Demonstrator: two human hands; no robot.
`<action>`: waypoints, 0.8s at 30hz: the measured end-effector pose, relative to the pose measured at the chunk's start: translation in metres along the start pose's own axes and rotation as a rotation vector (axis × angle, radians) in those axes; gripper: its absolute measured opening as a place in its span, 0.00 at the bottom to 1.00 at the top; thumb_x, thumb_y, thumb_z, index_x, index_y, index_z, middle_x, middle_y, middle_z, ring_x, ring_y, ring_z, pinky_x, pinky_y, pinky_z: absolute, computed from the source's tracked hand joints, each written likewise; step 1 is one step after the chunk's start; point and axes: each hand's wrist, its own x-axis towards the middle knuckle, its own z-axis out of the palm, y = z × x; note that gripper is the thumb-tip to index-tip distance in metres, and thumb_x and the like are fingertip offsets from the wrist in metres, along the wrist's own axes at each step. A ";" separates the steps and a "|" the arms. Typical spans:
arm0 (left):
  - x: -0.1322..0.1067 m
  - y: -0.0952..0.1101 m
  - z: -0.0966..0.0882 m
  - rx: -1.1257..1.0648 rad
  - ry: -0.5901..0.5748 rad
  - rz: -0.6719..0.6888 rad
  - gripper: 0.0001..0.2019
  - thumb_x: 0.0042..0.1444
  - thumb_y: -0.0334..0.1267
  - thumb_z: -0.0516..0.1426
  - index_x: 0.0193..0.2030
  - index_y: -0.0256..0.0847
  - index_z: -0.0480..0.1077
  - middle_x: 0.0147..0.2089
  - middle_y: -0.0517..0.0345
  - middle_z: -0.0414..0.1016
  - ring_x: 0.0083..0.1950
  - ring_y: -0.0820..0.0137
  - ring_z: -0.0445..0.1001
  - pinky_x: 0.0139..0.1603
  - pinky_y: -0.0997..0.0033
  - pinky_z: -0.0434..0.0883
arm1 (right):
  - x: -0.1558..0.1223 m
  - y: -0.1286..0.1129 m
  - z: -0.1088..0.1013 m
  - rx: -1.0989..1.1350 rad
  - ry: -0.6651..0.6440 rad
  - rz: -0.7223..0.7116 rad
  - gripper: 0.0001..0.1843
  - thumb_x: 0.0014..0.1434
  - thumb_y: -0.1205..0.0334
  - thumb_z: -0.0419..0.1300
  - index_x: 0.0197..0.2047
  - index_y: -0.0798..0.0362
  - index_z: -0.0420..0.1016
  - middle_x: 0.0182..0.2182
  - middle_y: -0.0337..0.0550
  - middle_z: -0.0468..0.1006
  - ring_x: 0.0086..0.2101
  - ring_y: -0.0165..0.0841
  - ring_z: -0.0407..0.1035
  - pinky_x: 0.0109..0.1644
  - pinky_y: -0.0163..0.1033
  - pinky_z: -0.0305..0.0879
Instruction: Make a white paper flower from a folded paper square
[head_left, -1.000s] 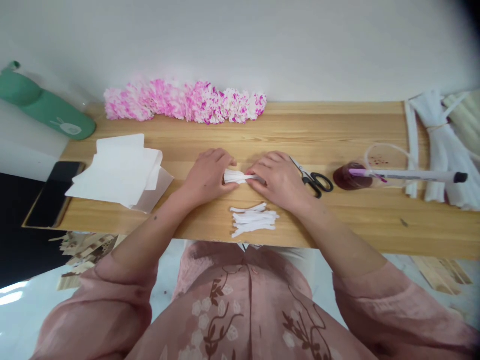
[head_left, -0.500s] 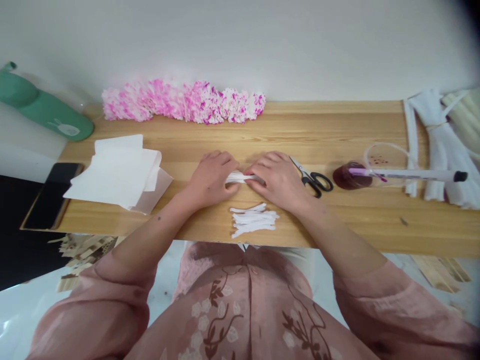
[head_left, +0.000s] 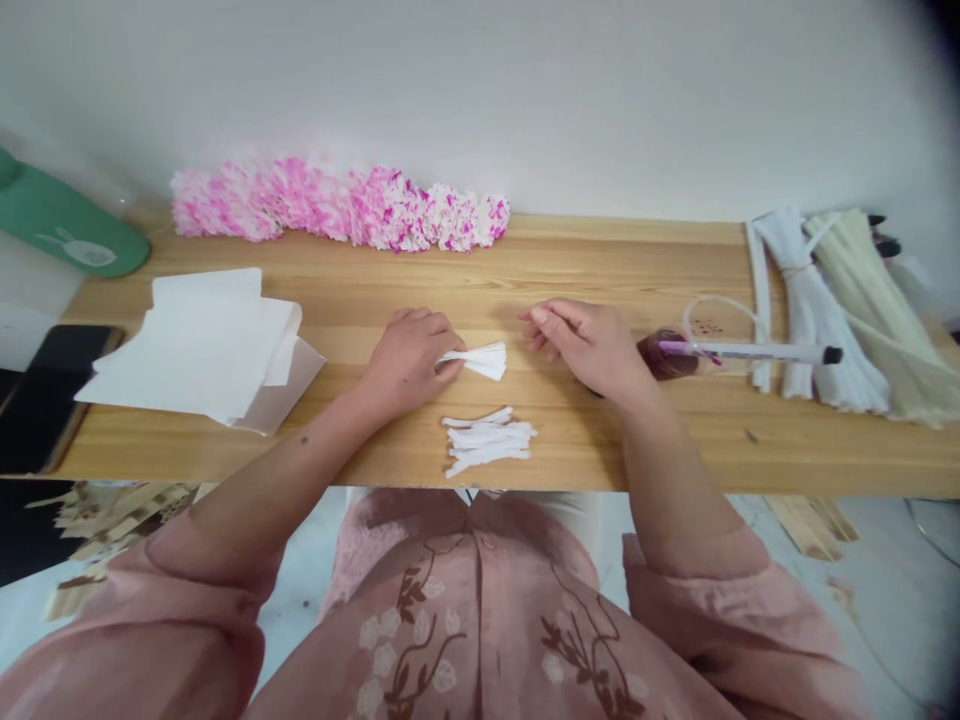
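My left hand is closed on a narrow pleated piece of white paper, pinching it near its left end. The free end fans out to the right, while the other end is hidden under my fingers. A short way to the right, my right hand hovers over the table with loosely bent fingers and nothing visible in them. It covers almost all of the black-handled scissors. Below my hands, several short white fuzzy strips lie in a small pile near the table's front edge.
White paper sheets and a phone lie left, beside a green bottle. Pink-and-white fluffy flowers line the wall. A marker rests across a cup of dark red liquid. Bundled white strips lie right.
My right hand has let go of the pleated paper and moved right, over the scissors. My left hand keeps its hold, and the paper's right end now shows fanned out. The view has turned slightly right.
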 end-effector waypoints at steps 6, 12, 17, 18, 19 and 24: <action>0.000 0.000 0.000 -0.007 -0.001 0.001 0.09 0.60 0.38 0.56 0.40 0.40 0.77 0.40 0.52 0.77 0.44 0.61 0.71 0.49 0.57 0.63 | -0.001 -0.006 0.011 0.130 -0.143 0.112 0.14 0.67 0.52 0.53 0.46 0.51 0.74 0.27 0.38 0.80 0.24 0.30 0.73 0.31 0.36 0.67; 0.000 0.000 0.000 0.000 -0.006 0.001 0.10 0.60 0.39 0.55 0.40 0.41 0.77 0.39 0.52 0.77 0.44 0.60 0.71 0.48 0.58 0.63 | -0.002 -0.011 0.014 0.178 -0.193 0.080 0.17 0.68 0.53 0.51 0.54 0.51 0.70 0.28 0.38 0.80 0.24 0.28 0.74 0.34 0.34 0.68; 0.001 0.001 -0.001 -0.008 -0.016 -0.002 0.10 0.60 0.39 0.55 0.40 0.41 0.77 0.39 0.52 0.77 0.44 0.61 0.71 0.48 0.58 0.64 | -0.001 -0.007 0.010 0.010 -0.085 0.024 0.16 0.67 0.57 0.51 0.53 0.53 0.73 0.30 0.40 0.81 0.29 0.32 0.75 0.39 0.38 0.67; 0.001 0.001 -0.001 -0.008 -0.015 -0.003 0.10 0.60 0.38 0.55 0.40 0.41 0.77 0.39 0.52 0.77 0.44 0.61 0.71 0.48 0.58 0.64 | -0.001 -0.006 0.009 -0.038 -0.066 -0.011 0.15 0.66 0.58 0.53 0.51 0.53 0.74 0.32 0.42 0.82 0.31 0.34 0.75 0.40 0.39 0.67; 0.001 0.001 -0.001 -0.008 -0.013 -0.004 0.10 0.60 0.38 0.55 0.40 0.41 0.77 0.39 0.52 0.77 0.44 0.61 0.71 0.48 0.58 0.64 | 0.000 -0.005 0.008 -0.077 -0.062 -0.052 0.14 0.65 0.59 0.55 0.50 0.52 0.76 0.35 0.43 0.83 0.33 0.35 0.75 0.41 0.40 0.67; 0.001 0.000 -0.001 -0.012 -0.013 0.001 0.09 0.60 0.38 0.55 0.39 0.41 0.77 0.39 0.52 0.77 0.44 0.60 0.70 0.48 0.57 0.63 | 0.000 -0.002 0.006 -0.163 -0.187 -0.194 0.12 0.64 0.60 0.56 0.46 0.50 0.79 0.44 0.45 0.82 0.40 0.38 0.75 0.44 0.42 0.67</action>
